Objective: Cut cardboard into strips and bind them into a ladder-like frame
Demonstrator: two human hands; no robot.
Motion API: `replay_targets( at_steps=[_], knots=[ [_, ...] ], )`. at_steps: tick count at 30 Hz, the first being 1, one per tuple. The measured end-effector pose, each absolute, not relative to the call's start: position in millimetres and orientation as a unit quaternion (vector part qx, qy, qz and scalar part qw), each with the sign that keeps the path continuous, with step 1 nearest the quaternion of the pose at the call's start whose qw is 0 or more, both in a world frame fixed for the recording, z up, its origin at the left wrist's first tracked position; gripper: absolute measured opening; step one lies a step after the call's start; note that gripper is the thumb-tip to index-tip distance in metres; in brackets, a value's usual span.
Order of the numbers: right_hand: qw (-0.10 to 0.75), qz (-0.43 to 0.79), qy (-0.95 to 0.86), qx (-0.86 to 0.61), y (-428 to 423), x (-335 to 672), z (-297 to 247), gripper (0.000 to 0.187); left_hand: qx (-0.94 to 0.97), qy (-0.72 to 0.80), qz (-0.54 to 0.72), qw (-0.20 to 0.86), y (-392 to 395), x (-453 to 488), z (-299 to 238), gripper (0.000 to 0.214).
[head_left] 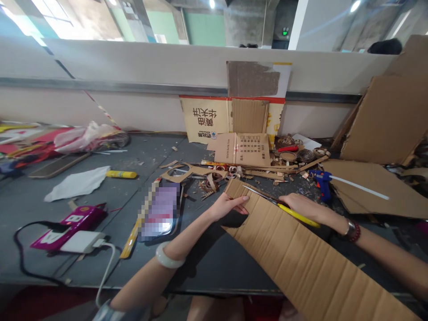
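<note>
A long strip of corrugated cardboard (301,249) slants from the middle of the table down to the lower right, with a notch cut out of its left edge. My left hand (230,206) pinches its far end, thumb on top and fingers beneath. Yellow-handled scissors (297,215) are in my right hand (297,203), closed round the handles. Their blades lie along the strip's far right edge, pointing left toward my left hand. Part of the handles and the right fingers are hidden.
Cardboard scraps (212,183) litter the table behind the strip. A blue glue gun (323,183) with a white stick lies at right, near large cardboard sheets (384,120). To the left are a phone (160,209), a yellow ruler (133,236), a purple power strip (72,227) and a white charger (82,242).
</note>
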State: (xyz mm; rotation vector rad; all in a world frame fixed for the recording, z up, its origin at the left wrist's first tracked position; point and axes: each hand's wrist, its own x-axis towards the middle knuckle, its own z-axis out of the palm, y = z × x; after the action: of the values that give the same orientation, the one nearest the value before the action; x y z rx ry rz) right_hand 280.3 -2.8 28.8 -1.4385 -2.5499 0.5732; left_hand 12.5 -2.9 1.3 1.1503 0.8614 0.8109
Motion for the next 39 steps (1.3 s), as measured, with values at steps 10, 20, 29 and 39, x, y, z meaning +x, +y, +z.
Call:
replay_targets(
  at_steps=[10, 20, 29, 39],
  knots=[
    [0.017, 0.174, -0.865, -0.470, 5, 274, 18, 0.018, 0.492, 0.382, 0.349, 0.700, -2, 11, 2, 0.027],
    [-0.032, 0.184, -0.864, -0.467, 8, 272, 23, 0.023, 0.493, 0.393, 0.364, 0.686, -1, 10, 0, 0.030],
    [-0.030, 0.151, -0.862, -0.483, 4, 270, 20, 0.022, 0.493, 0.384, 0.372, 0.686, 0, 8, 0, 0.031],
    [-0.027, 0.147, -0.890, -0.430, 0, 273, 35, 0.017, 0.480, 0.372, 0.340, 0.718, -3, 13, -1, 0.033]
  ],
)
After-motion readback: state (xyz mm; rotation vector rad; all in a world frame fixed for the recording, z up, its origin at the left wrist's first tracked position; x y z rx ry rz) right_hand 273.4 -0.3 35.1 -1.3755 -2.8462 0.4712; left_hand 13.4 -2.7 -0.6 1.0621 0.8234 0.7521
